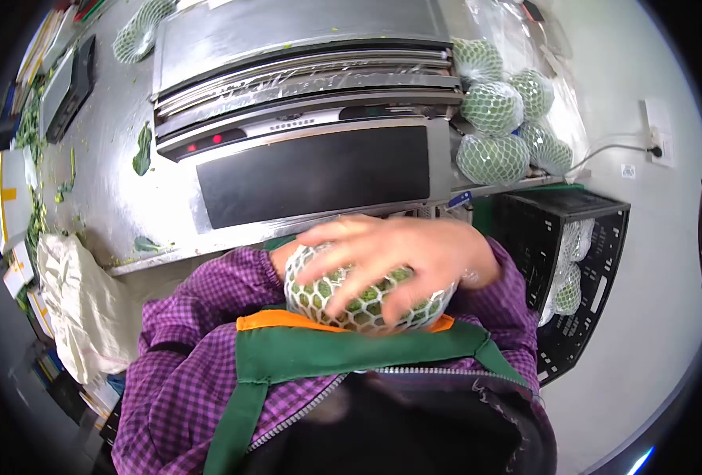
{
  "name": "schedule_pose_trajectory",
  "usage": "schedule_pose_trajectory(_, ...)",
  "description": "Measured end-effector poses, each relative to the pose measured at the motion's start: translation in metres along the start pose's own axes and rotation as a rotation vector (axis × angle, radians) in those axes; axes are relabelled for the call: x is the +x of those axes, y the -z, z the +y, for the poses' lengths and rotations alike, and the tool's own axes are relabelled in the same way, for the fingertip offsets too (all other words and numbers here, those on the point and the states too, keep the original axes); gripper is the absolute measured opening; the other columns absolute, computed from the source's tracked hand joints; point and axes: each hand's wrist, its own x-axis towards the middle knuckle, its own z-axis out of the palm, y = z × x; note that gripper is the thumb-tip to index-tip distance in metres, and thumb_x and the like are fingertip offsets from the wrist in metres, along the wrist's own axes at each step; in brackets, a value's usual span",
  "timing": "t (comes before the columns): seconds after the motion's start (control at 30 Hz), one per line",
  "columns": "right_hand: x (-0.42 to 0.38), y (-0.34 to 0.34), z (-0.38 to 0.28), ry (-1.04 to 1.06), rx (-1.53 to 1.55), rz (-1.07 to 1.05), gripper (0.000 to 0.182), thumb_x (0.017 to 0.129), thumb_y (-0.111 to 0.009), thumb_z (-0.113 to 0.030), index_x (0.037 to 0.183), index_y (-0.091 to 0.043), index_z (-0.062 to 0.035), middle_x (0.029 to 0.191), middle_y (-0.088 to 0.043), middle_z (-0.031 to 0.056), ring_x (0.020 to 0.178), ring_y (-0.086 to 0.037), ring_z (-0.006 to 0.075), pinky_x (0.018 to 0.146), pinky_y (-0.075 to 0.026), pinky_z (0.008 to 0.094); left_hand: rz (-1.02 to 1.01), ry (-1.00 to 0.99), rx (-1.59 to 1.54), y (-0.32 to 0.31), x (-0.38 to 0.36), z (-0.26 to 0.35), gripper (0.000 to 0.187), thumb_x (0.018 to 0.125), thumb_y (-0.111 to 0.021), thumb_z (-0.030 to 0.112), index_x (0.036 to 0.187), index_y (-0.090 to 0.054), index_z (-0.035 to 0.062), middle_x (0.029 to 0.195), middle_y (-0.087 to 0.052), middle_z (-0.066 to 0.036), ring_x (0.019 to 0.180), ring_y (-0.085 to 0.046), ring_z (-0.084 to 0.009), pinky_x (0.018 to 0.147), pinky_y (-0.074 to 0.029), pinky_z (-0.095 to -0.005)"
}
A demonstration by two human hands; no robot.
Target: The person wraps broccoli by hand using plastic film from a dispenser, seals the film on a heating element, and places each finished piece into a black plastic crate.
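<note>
Close to my chest is a round green vegetable head (359, 302) in a white foam net. My right hand (402, 257) lies over its top, fingers spread and curved onto the net, slightly blurred. Only a bit of my left hand (282, 255) near the wrist shows at the left side of the head; its fingers are hidden behind or under it. Just beyond my hands stands a wrapping machine (311, 103) with a black plate (319, 174) along its front.
Several netted heads (493, 158) sit at the table's right end, and another netted head (141, 32) lies far left. Loose leaves (142, 150) are scattered on the metal table (105, 198). A black crate (596, 261) stands low right; a white sack (81, 309) is at left.
</note>
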Motion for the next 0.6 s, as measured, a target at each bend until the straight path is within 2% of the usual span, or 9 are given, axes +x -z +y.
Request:
schedule_pose_trajectory(0.07, -0.018, -0.013, -0.028, -0.019, -0.188, 0.021, 0.066, 0.079, -0.067, -0.035, 0.131, -0.045, -0.0018, 0.133, -0.046, 0.0189, 0.13, -0.035, 0.0362, 0.106, -0.03, 0.0394, 0.069, -0.037, -0.078, -0.013, 0.001, 0.009, 0.047, 0.093, -0.047, 0.042, 0.124, -0.051, 0.0069, 0.124, -0.053, -0.014, 0.115, -0.051, -0.025, 0.097, -0.042, -0.0404)
schedule_pose_trajectory(0.13, -0.04, -0.035, -0.056, -0.483, -0.133, 0.409, 0.079, 0.07, -0.074, -0.045, 0.132, -0.046, -0.0038, 0.136, -0.041, 0.0232, 0.13, -0.033, 0.0374, 0.105, -0.029, 0.0421, 0.171, -0.097, -0.207, -0.03, 0.005, 0.02, 0.046, 0.093, -0.046, 0.041, 0.123, -0.051, 0.0058, 0.122, -0.054, -0.014, 0.113, -0.052, -0.024, 0.097, -0.043, -0.0391)
schedule_pose_trajectory(0.17, -0.044, -0.044, -0.07, -0.692, -0.369, 0.426, 0.094, 0.064, -0.077, -0.05, 0.135, -0.039, -0.0019, 0.14, -0.036, 0.0225, 0.129, -0.035, 0.0377, 0.105, -0.03, 0.0426, 0.235, -0.13, -0.275, -0.041, 0.006, 0.025, 0.046, 0.094, -0.046, 0.041, 0.122, -0.051, 0.0053, 0.121, -0.055, -0.013, 0.112, -0.053, -0.0236, 0.096, -0.043, -0.0384)
schedule_pose_trajectory(0.27, -0.071, -0.08, -0.076, -0.862, -0.394, 0.688, 0.104, 0.058, -0.08, -0.051, 0.136, -0.034, 0.0018, 0.136, -0.037, 0.0228, 0.126, -0.038, 0.0367, 0.103, -0.032, 0.0407, 0.414, -0.219, -0.411, -0.075, 0.013, 0.031, 0.045, 0.095, -0.045, 0.039, 0.121, -0.052, 0.0036, 0.118, -0.058, -0.012, 0.11, -0.055, -0.0221, 0.095, -0.044, -0.0363)
schedule_pose_trajectory(0.3, -0.077, -0.084, -0.081, -0.87, -0.262, 0.774, 0.1, 0.058, -0.081, -0.048, 0.133, -0.037, 0.0027, 0.132, -0.041, 0.0224, 0.122, -0.042, 0.0349, 0.102, -0.035, 0.0392, 0.461, -0.237, -0.408, -0.088, 0.017, 0.033, 0.044, 0.095, -0.044, 0.039, 0.12, -0.052, 0.0031, 0.117, -0.058, -0.012, 0.109, -0.055, -0.0216, 0.095, -0.045, -0.0357)
schedule_pose_trajectory(0.37, -0.098, -0.101, -0.065, -0.814, -0.32, 0.958, 0.096, 0.057, -0.083, -0.043, 0.13, -0.039, 0.0035, 0.126, -0.046, 0.0209, 0.118, -0.046, 0.0331, 0.1, -0.037, 0.0379, 0.623, -0.149, -0.301, -0.094, 0.035, 0.031, 0.053, 0.095, -0.035, 0.05, 0.119, -0.051, 0.0052, 0.115, -0.058, -0.012, 0.11, -0.054, -0.0253, 0.095, -0.044, -0.0398)
schedule_pose_trajectory(0.43, -0.119, -0.112, -0.069, -0.835, -0.314, 1.084, 0.095, 0.057, -0.082, -0.041, 0.129, -0.04, 0.0036, 0.124, -0.047, 0.0198, 0.116, -0.047, 0.0319, 0.1, -0.037, 0.0373, 0.435, 0.068, -0.203, -0.087, 0.064, 0.041, 0.05, 0.096, -0.036, 0.045, 0.121, -0.048, 0.0034, 0.115, -0.057, -0.013, 0.106, -0.057, -0.025, 0.093, -0.046, -0.0395)
schedule_pose_trajectory(0.53, -0.158, -0.125, -0.099, -0.806, -0.288, 1.306, 0.091, 0.056, -0.081, -0.036, 0.128, -0.041, 0.0038, 0.12, -0.051, 0.0179, 0.114, -0.05, 0.0289, 0.098, -0.039, 0.036, 0.321, 0.055, 0.095, -0.155, 0.12, 0.048, 0.052, 0.098, -0.034, 0.042, 0.131, -0.042, 0.0027, 0.121, -0.055, -0.013, 0.111, -0.055, -0.026, 0.096, -0.044, -0.0404)
schedule_pose_trajectory(0.6, -0.192, -0.143, -0.148, -0.824, -0.361, 1.471, 0.088, 0.055, -0.079, -0.033, 0.127, -0.043, 0.0038, 0.119, -0.053, 0.0178, 0.111, -0.052, 0.0285, 0.097, -0.041, 0.0361, 0.066, 0.035, 0.206, -0.21, 0.142, 0.041, 0.055, 0.098, -0.037, 0.042, 0.136, -0.036, 0.0024, 0.131, -0.048, -0.013, 0.119, -0.048, -0.0239, 0.103, -0.036, -0.0382)
